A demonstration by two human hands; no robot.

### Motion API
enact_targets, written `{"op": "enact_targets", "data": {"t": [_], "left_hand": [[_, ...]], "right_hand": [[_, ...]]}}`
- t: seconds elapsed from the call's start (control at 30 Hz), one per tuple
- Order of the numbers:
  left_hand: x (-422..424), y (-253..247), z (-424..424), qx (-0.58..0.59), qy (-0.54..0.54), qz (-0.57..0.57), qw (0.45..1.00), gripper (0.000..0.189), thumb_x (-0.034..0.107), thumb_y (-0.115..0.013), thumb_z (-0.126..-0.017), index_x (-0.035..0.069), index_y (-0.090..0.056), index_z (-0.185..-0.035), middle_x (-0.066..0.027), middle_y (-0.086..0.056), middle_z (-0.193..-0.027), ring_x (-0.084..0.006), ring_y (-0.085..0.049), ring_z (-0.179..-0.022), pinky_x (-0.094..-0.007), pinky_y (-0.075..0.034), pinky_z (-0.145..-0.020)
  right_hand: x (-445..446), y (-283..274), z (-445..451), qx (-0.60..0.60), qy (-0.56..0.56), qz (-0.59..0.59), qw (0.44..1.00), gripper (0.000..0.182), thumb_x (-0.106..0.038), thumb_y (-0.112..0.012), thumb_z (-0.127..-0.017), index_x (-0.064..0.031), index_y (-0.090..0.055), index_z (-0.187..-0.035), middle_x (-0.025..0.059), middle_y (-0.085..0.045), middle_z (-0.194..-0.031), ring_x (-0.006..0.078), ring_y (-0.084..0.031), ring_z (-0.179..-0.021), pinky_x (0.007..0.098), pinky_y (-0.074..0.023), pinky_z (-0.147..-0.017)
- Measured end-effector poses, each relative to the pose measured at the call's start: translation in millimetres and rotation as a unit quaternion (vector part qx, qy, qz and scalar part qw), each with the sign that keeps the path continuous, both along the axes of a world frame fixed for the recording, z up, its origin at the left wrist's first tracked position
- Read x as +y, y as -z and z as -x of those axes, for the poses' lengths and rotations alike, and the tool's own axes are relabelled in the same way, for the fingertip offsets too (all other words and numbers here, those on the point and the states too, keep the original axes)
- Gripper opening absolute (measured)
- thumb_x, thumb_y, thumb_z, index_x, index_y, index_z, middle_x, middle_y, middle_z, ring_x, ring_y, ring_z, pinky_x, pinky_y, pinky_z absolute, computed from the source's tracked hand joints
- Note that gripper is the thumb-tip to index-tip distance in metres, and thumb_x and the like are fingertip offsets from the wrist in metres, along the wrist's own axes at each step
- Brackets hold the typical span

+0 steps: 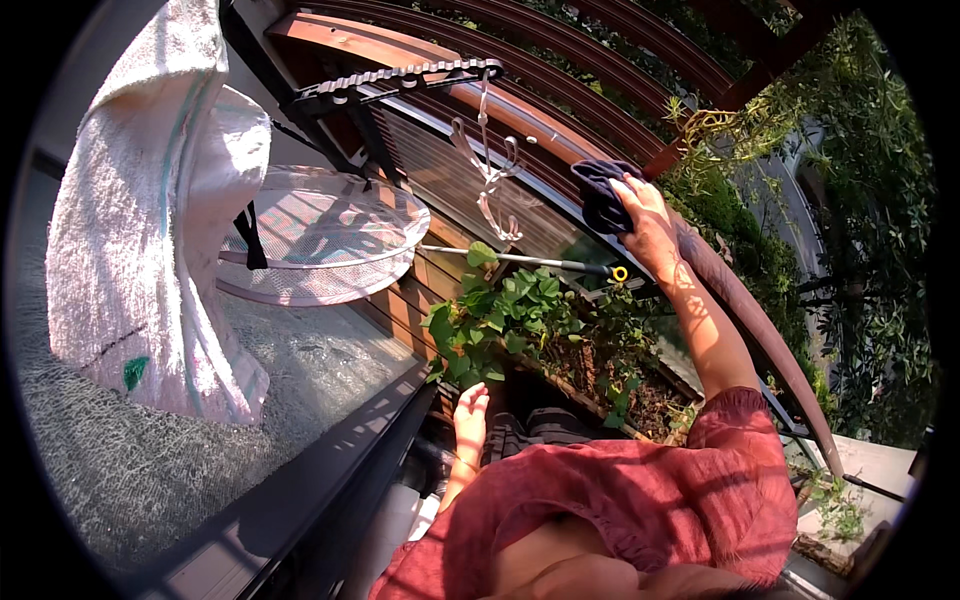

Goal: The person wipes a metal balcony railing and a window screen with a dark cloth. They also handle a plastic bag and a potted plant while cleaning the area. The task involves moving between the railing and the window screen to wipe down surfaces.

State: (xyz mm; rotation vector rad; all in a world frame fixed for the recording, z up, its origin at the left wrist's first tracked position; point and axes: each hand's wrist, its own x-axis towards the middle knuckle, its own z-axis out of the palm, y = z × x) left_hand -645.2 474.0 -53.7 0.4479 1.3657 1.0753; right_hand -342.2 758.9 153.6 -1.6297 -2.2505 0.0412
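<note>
My right hand (646,225) reaches far forward and grips a bunched dark navy cloth (604,193). The cloth rests against the curved brown handrail (712,281) of the balcony. Low in front of my body, my left hand (471,420) is empty, its fingers loosely bent and a little apart. Just beyond it grow green leafy plants (480,322) in a planter. A pole with a grey grip and a yellow ring end (570,265) lies above the leaves.
A white towel (142,247) hangs at the left before a textured glass table top (322,352). Behind it is a round mesh drying net (330,232). A black folding rack (397,79) with dangling pale straps (487,172) stands ahead. Trees (862,225) grow beyond the railing.
</note>
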Motion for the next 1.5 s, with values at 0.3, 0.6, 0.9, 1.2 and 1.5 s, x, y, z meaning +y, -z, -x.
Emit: {"op": "enact_targets", "data": {"t": [0.3, 0.6, 0.9, 1.2, 1.5], "left_hand": [[-29.9, 5.6, 10.2, 0.063, 0.015, -0.022, 0.998, 0.025, 0.01, -0.055, -0.093, 0.005, -0.058, -0.117, -0.0037, -0.062, -0.109, -0.0123, -0.057, -0.096, -0.0255, -0.044, -0.084], [-49.9, 20.2, 16.0, 0.068, 0.04, -0.01, 0.997, 0.027, 0.01, -0.055, -0.092, 0.004, -0.058, -0.118, -0.0042, -0.063, -0.107, -0.0108, -0.057, -0.091, -0.0226, -0.044, -0.077], [-20.7, -18.5, -3.5, 0.079, 0.101, 0.032, 0.991, 0.02, 0.018, -0.054, -0.093, 0.002, -0.066, -0.095, -0.0051, -0.067, -0.085, -0.0112, -0.06, -0.078, -0.0243, -0.046, -0.073], [83.5, 48.7, -86.4, 0.095, 0.176, -0.103, 0.974, 0.014, 0.005, -0.058, -0.088, 0.002, -0.061, -0.101, -0.0047, -0.065, -0.088, -0.0133, -0.061, -0.08, -0.0254, -0.048, -0.075], [258.2, 98.4, -196.5, 0.533, 0.44, -0.19, 0.697, 0.062, 0.022, -0.065, -0.081, 0.01, -0.04, -0.137, -0.015, -0.045, -0.133, -0.0324, -0.042, -0.125, -0.0429, -0.036, -0.101]], "right_hand": [[-125.8, 3.1, -114.9, -0.129, 0.073, -0.01, 0.989, 0.086, 0.01, -0.065, -0.055, -0.006, -0.04, -0.136, 0.0169, -0.043, -0.137, 0.0346, -0.042, -0.125, 0.0434, -0.032, -0.108], [9.5, 37.3, 12.1, -0.105, -0.066, -0.154, 0.98, 0.052, 0.001, -0.054, -0.074, -0.0148, -0.055, -0.123, 0.012, -0.049, -0.132, 0.033, -0.047, -0.118, 0.0421, -0.0374, -0.1], [26.5, 32.9, 81.4, -0.156, -0.176, -0.227, 0.945, 0.017, -0.017, -0.055, -0.081, -0.0146, -0.062, -0.096, 0.0021, -0.056, -0.107, 0.0213, -0.047, -0.117, 0.0405, -0.0364, -0.1], [-90.1, 0.5, -109.8, -0.075, -0.032, -0.031, 0.996, 0.06, -0.002, -0.068, -0.061, -0.0123, -0.057, -0.119, 0.0152, -0.052, -0.126, 0.0353, -0.047, -0.118, 0.0469, -0.038, -0.101], [-67.2, 17.7, -113.1, 0.05, 0.03, -0.091, 0.994, 0.051, -0.014, -0.065, -0.067, -0.0057, -0.058, -0.117, 0.016, -0.061, -0.113, 0.0343, -0.056, -0.108, 0.0426, -0.0408, -0.097]]}}
